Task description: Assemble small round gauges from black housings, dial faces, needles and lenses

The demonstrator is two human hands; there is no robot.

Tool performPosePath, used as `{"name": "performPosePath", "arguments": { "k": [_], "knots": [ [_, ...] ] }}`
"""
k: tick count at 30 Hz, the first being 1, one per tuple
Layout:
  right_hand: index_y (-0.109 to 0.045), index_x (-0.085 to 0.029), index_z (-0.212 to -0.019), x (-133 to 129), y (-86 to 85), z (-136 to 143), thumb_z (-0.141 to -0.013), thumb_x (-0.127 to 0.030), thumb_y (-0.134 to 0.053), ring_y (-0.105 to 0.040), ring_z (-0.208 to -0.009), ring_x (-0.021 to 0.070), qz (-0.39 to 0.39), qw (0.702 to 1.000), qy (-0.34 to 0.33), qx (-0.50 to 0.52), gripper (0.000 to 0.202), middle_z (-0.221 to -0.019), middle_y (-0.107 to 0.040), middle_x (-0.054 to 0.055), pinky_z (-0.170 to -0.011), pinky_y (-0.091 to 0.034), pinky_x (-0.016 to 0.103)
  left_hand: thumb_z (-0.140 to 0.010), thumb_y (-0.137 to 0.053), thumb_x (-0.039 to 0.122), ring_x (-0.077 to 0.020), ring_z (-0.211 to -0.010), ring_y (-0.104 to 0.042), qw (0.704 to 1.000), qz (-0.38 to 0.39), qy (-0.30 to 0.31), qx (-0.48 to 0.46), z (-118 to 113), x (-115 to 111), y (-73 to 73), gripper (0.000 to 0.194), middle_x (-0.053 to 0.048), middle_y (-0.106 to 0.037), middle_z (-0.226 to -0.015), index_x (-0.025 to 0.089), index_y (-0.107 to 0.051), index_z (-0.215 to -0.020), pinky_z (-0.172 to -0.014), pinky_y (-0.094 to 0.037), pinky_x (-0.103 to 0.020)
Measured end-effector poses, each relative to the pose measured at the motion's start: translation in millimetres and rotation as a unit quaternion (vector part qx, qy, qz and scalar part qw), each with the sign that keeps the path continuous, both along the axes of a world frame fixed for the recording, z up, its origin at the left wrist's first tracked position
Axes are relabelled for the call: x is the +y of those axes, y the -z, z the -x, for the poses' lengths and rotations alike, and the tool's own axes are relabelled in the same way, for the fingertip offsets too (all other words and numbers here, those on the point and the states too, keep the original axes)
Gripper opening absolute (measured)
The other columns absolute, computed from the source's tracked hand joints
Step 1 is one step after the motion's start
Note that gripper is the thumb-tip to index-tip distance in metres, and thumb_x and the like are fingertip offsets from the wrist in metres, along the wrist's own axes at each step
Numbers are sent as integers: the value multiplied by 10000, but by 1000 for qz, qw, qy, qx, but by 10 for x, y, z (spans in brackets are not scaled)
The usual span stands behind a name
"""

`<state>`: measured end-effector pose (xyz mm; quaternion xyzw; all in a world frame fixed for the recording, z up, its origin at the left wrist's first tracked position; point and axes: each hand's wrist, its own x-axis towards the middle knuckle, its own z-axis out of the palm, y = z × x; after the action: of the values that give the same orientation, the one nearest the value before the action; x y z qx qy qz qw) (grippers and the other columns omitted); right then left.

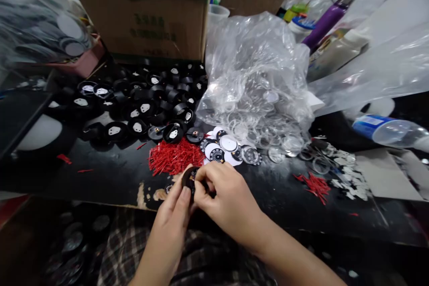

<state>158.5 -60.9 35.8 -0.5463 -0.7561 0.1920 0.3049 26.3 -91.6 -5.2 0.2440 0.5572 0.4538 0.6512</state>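
My left hand (177,205) is wrapped round a small round black housing (189,178) near the table's front edge. Over the housing's open face, the thumb and fingers of my right hand (217,187) are pinched together; what they hold, if anything, is hidden. Just beyond lies a heap of thin red pointers (176,156). Printed dial discs (217,155), black and white, lie to its right. Farther back, many black round housings (144,107) are spread out, some showing white plates inside. Clear round covers (261,129) spill from a plastic bag (254,53).
At the right are a smaller red pile (317,186), white small pieces (351,172), an open white box (390,174) and a plastic bottle (392,130) on its side. A cardboard box (140,13) stands behind. A purple flask (326,22) leans at the back right.
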Motion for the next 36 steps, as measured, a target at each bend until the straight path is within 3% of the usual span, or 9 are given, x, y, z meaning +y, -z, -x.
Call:
{"name": "performPosePath", "arguments": {
  "k": [4, 9, 14, 18, 20, 24, 27, 32, 36],
  "knots": [
    [-610, -204, -751, 117, -34, -258, -839, -176, -573, -550, -621, 114, 115, 990, -39, 71, 99, -679, -614, -33, -628, -411, 242, -784, -669, 464, -257, -1377, -380, 994, -72, 58, 53, -51, 49, -35, 454, 16, -564, -1387, 335, -631, -1218, -1170, -248, -421],
    [-643, -182, -1065, 574, 179, -798, -841, -230, -557, -609, -861, 229, -24, 984, 176, -32, 244, -1083, -639, 110, -829, -448, 405, -808, -652, 435, -282, -1260, -520, 996, -42, 21, -75, -95, 90, 12, 434, -29, -605, -1340, 280, -634, -1214, -990, -503, -416],
    [-636, -142, -1080, 744, 307, -1020, -796, -182, -552, -598, -780, 220, -29, 978, 188, -81, 299, -956, -608, 106, -777, -479, 400, -805, -674, 393, -251, -1202, -566, 994, -33, 35, -101, -124, 104, 97, 349, -21, -644, -1285, 272, -684, -1132, -930, -540, -351],
    [-653, -173, -930, 503, 193, -839, -830, -172, -545, -569, -716, 179, -88, 979, 178, -45, 148, -803, -583, 45, -709, -489, 330, -834, -652, 355, -206, -1060, -648, 986, -13, 32, -162, -132, 151, 47, 294, -37, -698, -1173, 236, -693, -1099, -913, -542, -334],
    [-647, -182, -917, 342, 152, -652, -872, -168, -532, -594, -789, 179, -119, 986, 112, -18, 124, -831, -620, 49, -766, -493, 329, -845, -641, 339, -198, -978, -681, 979, 20, 31, -201, -142, 189, -8, 276, -61, -719, -1105, 195, -694, -1073, -889, -546, -331],
    [-636, -164, -1105, 79, 189, -322, -915, -215, -547, -592, -1084, 214, -97, 994, -46, -18, 216, -1152, -654, 120, -940, -465, 376, -873, -598, 363, -156, -874, -694, 963, 65, 5, -261, -140, 270, -71, 260, -69, -740, -984, 170, -696, -1018, -815, -554, -275],
    [-620, -192, -1172, -4, 217, -237, -914, -209, -554, -509, -1223, 261, -111, 989, -85, -48, 267, -1276, -616, 101, -1040, -366, 472, -850, -622, 392, -156, -864, -688, 971, 18, 1, -239, -108, 292, -43, 272, -65, -734, -987, 182, -698, -1004, -785, -554, -261],
    [-629, -206, -1000, 72, 110, -208, -954, -285, -493, -602, -957, 195, -32, 998, -25, 39, 163, -967, -695, 39, -856, -430, 364, -823, -660, 317, -221, -1131, -611, 990, -77, 48, -109, -72, 191, 11, 335, -35, -671, -1218, 259, -654, -1153, -948, -508, -340],
    [-490, -202, -685, 141, 73, -121, -1000, -379, -323, -522, -653, 159, 23, 1000, 2, 16, 398, -653, -549, 1, -647, -365, 309, -864, -605, 307, -208, -1283, -500, 975, -174, 139, 23, -76, 90, -13, 394, -23, -601, -1343, 266, -591, -1255, -1096, -373, -326]
  ]
}}
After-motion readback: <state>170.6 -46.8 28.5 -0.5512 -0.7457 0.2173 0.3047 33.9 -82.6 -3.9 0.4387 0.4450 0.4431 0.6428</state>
